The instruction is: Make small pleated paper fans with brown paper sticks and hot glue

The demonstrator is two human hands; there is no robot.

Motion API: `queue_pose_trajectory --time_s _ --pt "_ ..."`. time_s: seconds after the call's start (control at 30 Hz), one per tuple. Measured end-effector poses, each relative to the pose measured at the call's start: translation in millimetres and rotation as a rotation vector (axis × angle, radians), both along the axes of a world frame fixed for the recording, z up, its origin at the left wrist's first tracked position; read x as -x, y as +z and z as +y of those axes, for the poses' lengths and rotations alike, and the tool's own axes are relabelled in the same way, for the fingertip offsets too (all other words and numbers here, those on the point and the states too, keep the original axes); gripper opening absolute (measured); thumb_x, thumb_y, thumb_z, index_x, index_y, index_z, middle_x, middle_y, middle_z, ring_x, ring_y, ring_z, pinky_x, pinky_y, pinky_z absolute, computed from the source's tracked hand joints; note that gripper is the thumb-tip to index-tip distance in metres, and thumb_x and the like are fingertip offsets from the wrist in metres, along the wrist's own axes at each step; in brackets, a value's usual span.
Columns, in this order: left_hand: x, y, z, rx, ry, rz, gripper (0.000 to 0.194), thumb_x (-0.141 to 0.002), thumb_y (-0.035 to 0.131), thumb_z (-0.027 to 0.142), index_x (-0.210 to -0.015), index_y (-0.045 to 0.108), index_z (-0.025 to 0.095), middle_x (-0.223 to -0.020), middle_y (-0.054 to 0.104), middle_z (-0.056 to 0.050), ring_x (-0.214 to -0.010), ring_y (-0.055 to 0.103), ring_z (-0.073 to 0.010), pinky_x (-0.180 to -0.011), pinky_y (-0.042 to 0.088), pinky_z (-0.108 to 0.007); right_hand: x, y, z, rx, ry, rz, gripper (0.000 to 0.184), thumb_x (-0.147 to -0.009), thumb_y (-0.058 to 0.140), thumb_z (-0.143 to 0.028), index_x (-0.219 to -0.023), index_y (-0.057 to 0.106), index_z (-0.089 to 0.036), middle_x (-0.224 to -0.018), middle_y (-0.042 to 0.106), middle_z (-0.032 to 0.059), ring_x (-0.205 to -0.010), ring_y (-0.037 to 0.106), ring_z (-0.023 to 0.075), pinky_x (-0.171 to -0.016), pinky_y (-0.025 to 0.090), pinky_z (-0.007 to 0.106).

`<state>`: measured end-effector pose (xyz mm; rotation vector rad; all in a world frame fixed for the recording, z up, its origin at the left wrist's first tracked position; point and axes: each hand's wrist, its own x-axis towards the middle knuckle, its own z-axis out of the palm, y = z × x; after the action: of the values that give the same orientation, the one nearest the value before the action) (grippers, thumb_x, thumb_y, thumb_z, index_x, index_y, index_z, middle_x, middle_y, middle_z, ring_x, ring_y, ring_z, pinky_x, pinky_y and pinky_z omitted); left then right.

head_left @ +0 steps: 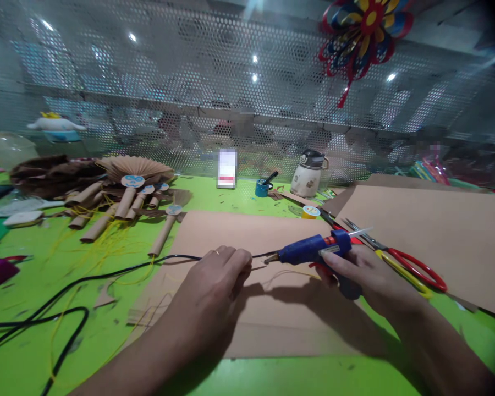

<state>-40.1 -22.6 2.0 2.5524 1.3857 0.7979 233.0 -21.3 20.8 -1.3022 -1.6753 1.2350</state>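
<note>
Glue gun [313, 250], blue: our right hand [367, 272] gripped it; our left hand [218, 283] pinched a thin brown piece [258, 268] nearby.

Room over brown paper [247, 228], cord [177, 256] at left

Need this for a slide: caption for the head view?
Right hand aims a blue glue gun toward the left hand above brown paper.
</note>
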Motion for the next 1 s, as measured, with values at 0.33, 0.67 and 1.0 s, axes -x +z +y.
queue_pose_trajectory --time_s 0.33,0.67,1.0 --pt "-2 1.5 -2 -0.028 -0.029 0.038 0.016 -0.083 0.045 0.005 -0.083 0.046 0.021 -0.083 0.054 -0.004 -0.076 0.046 -0.0198 -0.064 0.031 -0.031 6 -10.5 3 0.025 0.021 0.089 0.04 -0.09 0.058 -0.053 -0.075 0.063 -0.016 -0.068 0.062 0.0042 -0.065 0.055 0.0155 -0.058 0.041 0.026" --pt "1 -2.1 0 -0.041 -0.02 -0.007 0.016 -0.084 0.046 0.006 -0.087 0.046 0.022 -0.083 0.054 -0.003 -0.075 0.046 -0.0193 -0.065 0.033 -0.032 6 -9.9 3 0.067 0.035 0.157 0.039 -0.089 0.06 -0.052 -0.077 0.062 -0.015 -0.069 0.061 0.004 -0.064 0.056 0.0147 -0.058 0.042 0.025" --pt "0 -2.0 -1 -0.025 -0.035 -0.02 0.013 -0.088 0.044 0.009 -0.089 0.048 0.021 -0.085 0.056 -0.004 -0.076 0.047 -0.0194 -0.065 0.034 -0.032 11 -8.1 1 0.066 -0.016 0.149 0.04 -0.087 0.06 -0.055 -0.077 0.062 -0.016 -0.069 0.062 0.0039 -0.065 0.055 0.0156 -0.059 0.042 0.026"
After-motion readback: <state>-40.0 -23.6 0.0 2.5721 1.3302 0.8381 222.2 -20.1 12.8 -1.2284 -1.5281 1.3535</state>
